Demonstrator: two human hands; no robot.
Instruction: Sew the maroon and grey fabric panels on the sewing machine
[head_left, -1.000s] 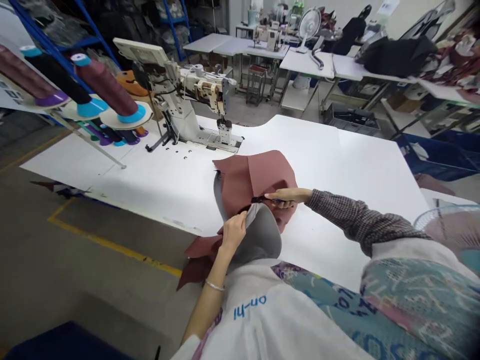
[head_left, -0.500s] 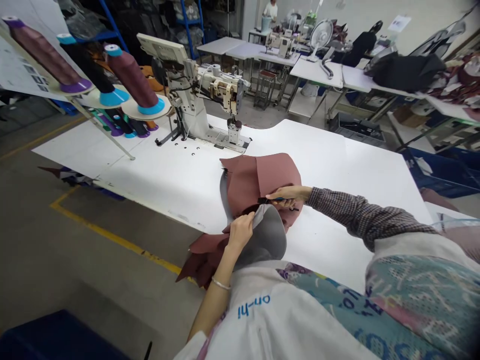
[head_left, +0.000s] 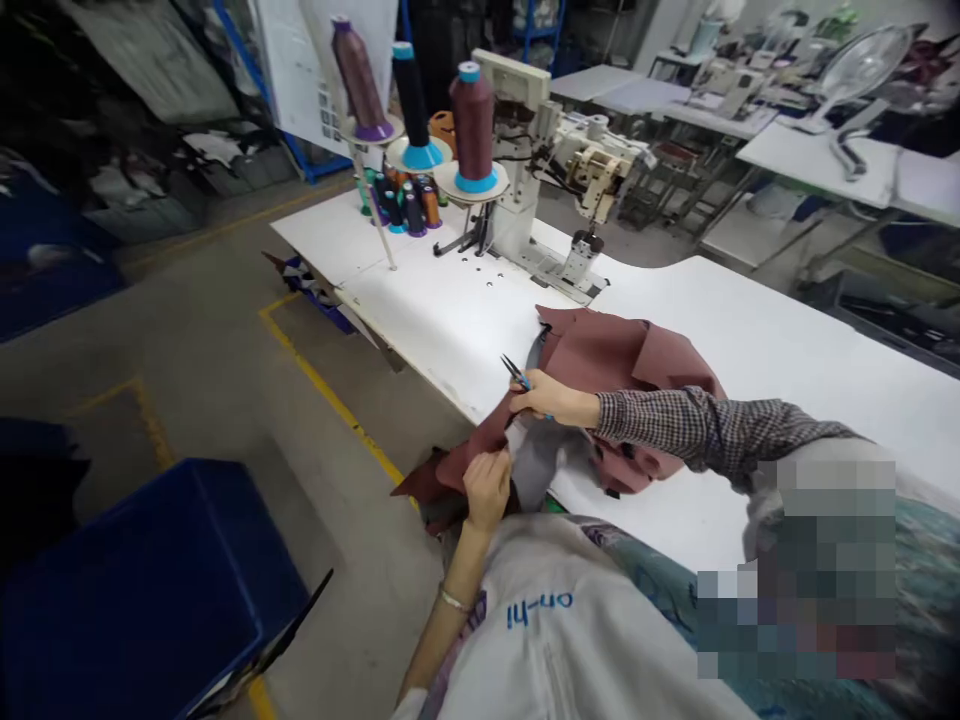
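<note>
My left hand is closed on the edge of a reddish-brown, grey-backed piece of material, which looks like leather or coated fabric. Part of this piece lies bunched on the white table, and another part hangs over the front edge. A little further forward, my right hand is wrapped round thread snips with dark pointed blades and blue handles. The blades point up and left, slightly apart. Its fingers rest at the material's edge; whether they pinch it too I cannot tell.
A sewing machine stands at the back of the white table. Large thread cones sit on a stand left of it, with several small spools below. A blue bin is on the floor at left.
My right hand with the snips has moved left along the material, above my left hand. The material has been shifted and its grey flap folded down. The view has turned left.
</note>
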